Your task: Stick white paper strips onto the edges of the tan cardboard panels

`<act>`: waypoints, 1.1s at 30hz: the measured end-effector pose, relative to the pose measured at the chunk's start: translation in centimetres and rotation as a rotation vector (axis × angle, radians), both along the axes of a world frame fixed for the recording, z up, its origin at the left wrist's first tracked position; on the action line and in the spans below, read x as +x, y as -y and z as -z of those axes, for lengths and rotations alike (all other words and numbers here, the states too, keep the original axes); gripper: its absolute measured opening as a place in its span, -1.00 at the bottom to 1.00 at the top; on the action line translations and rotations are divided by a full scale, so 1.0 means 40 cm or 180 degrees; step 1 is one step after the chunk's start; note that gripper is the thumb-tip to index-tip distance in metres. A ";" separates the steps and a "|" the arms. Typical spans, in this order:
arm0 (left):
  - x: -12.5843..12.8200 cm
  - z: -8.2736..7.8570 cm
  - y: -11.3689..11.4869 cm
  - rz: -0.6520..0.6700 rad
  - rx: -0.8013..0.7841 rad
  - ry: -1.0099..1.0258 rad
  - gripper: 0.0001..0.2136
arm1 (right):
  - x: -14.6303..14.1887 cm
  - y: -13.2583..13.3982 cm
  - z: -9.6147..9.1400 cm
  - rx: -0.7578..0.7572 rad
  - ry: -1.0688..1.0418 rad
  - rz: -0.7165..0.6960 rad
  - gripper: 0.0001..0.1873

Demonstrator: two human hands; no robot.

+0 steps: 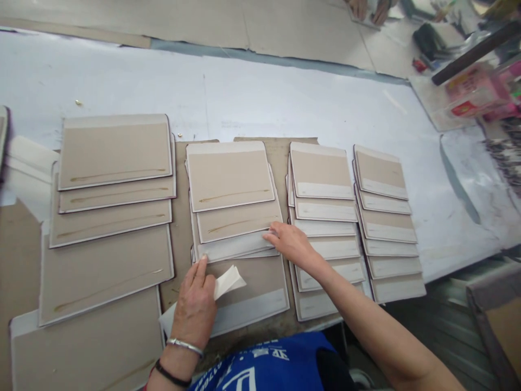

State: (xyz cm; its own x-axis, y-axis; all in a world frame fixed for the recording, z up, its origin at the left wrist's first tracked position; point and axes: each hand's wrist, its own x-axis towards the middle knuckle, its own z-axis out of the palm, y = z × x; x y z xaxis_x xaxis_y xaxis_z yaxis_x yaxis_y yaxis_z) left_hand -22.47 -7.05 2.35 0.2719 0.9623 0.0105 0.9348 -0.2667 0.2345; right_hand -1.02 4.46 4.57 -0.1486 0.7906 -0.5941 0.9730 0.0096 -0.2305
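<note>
Beige boards with white edging lie overlapped in columns, and both hands are at the second column from the left. My left hand holds folded white paper strips under its palm, its fingertips touching the left end of a white strip laid along a board's lower edge. At that strip's right end, my right hand has its thumb and fingers pinched together. Just above, a board carries a brownish glue line, as does the top board. The lowest board has a white strip along its bottom edge.
To the left stands a column of larger boards with glue lines. Two columns of smaller boards with white strips lie to the right. More white paper is at far left. Another person's hands show across the table.
</note>
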 end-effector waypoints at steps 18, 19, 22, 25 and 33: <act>0.003 -0.002 0.000 0.0090 -0.0053 -0.0240 -0.79 | -0.001 0.021 0.018 0.0342 0.0143 -0.0174 -0.78; 0.003 -0.002 0.000 0.0092 -0.0052 -0.0245 -0.80 | -0.004 0.024 0.019 0.0358 0.0149 -0.0173 -0.79; 0.002 -0.002 0.000 0.0105 -0.0011 -0.0269 -0.80 | -0.014 0.031 0.021 0.0431 0.0215 -0.0176 -0.81; 0.002 -0.002 0.000 0.0154 0.0043 -0.0319 -0.80 | -0.016 0.036 0.023 0.0699 0.0381 -0.0124 -0.79; -0.005 0.011 0.001 0.0244 0.0192 -0.0378 -0.81 | 0.005 0.154 0.042 0.1943 -0.0117 -0.0496 -0.76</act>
